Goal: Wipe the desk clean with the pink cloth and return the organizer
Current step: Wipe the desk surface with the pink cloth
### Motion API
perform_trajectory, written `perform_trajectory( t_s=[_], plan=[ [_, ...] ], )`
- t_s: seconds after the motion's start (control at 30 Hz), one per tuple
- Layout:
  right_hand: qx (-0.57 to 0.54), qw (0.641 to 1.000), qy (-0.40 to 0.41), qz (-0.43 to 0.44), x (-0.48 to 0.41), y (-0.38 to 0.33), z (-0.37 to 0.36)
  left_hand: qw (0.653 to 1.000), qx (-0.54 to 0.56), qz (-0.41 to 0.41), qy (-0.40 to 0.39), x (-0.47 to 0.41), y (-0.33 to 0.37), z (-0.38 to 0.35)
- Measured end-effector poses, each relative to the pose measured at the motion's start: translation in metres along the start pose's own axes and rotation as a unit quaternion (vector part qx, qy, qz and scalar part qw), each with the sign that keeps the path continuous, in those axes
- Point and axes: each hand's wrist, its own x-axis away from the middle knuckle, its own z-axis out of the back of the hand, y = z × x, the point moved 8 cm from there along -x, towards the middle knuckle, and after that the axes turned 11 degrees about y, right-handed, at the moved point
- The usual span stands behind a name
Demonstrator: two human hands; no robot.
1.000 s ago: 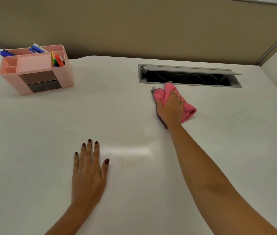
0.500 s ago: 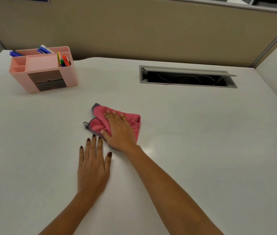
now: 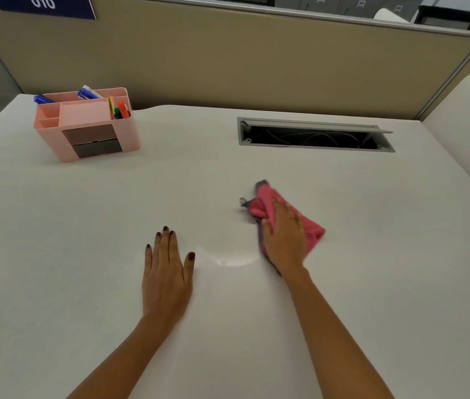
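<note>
- Left hand (image 3: 167, 272), 6 o'clock: flat, fingers spread, empty, bracing on the table (image 3: 55, 254).
- Right hand (image 3: 284, 236), centre: palm pressing the pink cloth (image 3: 312, 230) down, wiping.
- Pink organizer (image 3: 87, 125), 10 o'clock: set aside, awaiting return.

Pink cloth (image 3: 289, 216) with grey edging. Pale pink organizer (image 3: 87, 125), two dark grey drawer fronts, blue, green, orange and yellow pens (image 3: 120, 109). Plain white surface (image 3: 55, 254). Grey-framed, black cable slot (image 3: 314, 136). Beige partition (image 3: 256, 61). Dark maroon nail polish (image 3: 191, 256).
</note>
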Motion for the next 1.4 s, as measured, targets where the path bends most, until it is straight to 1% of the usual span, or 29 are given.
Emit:
perform_trajectory(
  t_s=[0.1,0.13,0.2,0.27,0.3,0.4,0.47,0.53,0.6,0.73,0.8,0.9,0.97,1.07,1.13,1.23,1.33,1.4],
  plan=[
    [0.024,0.989,0.048,-0.137,-0.005,0.047,0.022,1.0,-0.005,-0.002,0.0,0.001,0.0,-0.001],
    [0.025,0.984,0.059,-0.164,-0.005,0.053,0.026,1.0,-0.009,-0.003,0.001,0.001,0.0,-0.001],
    [0.025,0.982,0.069,-0.177,-0.001,0.05,0.025,1.0,-0.017,-0.006,0.004,0.001,0.0,-0.002],
    [0.022,0.987,0.051,-0.153,0.006,0.032,0.016,1.0,-0.02,-0.005,0.005,0.001,0.0,-0.003],
    [0.022,0.991,0.037,-0.124,0.012,0.019,0.01,1.0,-0.018,-0.004,0.007,0.001,-0.001,-0.003],
    [0.006,1.0,0.0,0.003,0.04,-0.037,-0.009,1.0,0.002,0.0,0.015,0.0,-0.001,-0.002],
    [-0.033,0.997,-0.028,0.07,0.063,-0.079,-0.022,0.998,0.054,0.011,0.034,0.0,0.0,0.003],
    [-0.069,0.987,-0.06,0.129,0.083,-0.12,-0.035,0.984,0.159,0.052,0.067,0.0,-0.004,0.011],
    [-0.089,0.975,-0.097,0.18,0.099,-0.154,-0.046,0.958,0.244,0.105,0.11,0.002,-0.015,0.022],
    [-0.124,0.945,-0.161,0.256,0.122,-0.2,-0.06,0.918,0.278,0.211,0.189,0.015,-0.059,0.041],
    [-0.149,0.928,-0.181,0.291,0.131,-0.215,-0.062,0.913,0.279,0.226,0.196,0.02,-0.08,0.048],
    [-0.225,0.895,-0.235,0.304,0.141,-0.23,-0.06,0.905,0.28,0.226,0.227,0.028,-0.104,0.065],
    [-0.254,0.872,-0.283,0.308,0.146,-0.23,-0.059,0.897,0.284,0.238,0.242,0.033,-0.117,0.075],
    [-0.267,0.846,-0.331,0.321,0.142,-0.218,-0.049,0.892,0.302,0.245,0.231,0.039,-0.128,0.082],
    [-0.288,0.835,-0.34,0.324,0.135,-0.207,-0.038,0.9,0.309,0.224,0.209,0.04,-0.125,0.084],
    [-0.291,0.839,-0.325,0.326,0.126,-0.189,-0.023,0.914,0.291,0.208,0.191,0.042,-0.121,0.085],
    [-0.259,0.872,-0.277,0.31,0.111,-0.163,-0.013,0.925,0.262,0.202,0.185,0.041,-0.119,0.085],
    [-0.254,0.899,-0.233,0.27,0.095,-0.143,-0.004,0.931,0.245,0.201,0.182,0.04,-0.119,0.085]
  ],
)
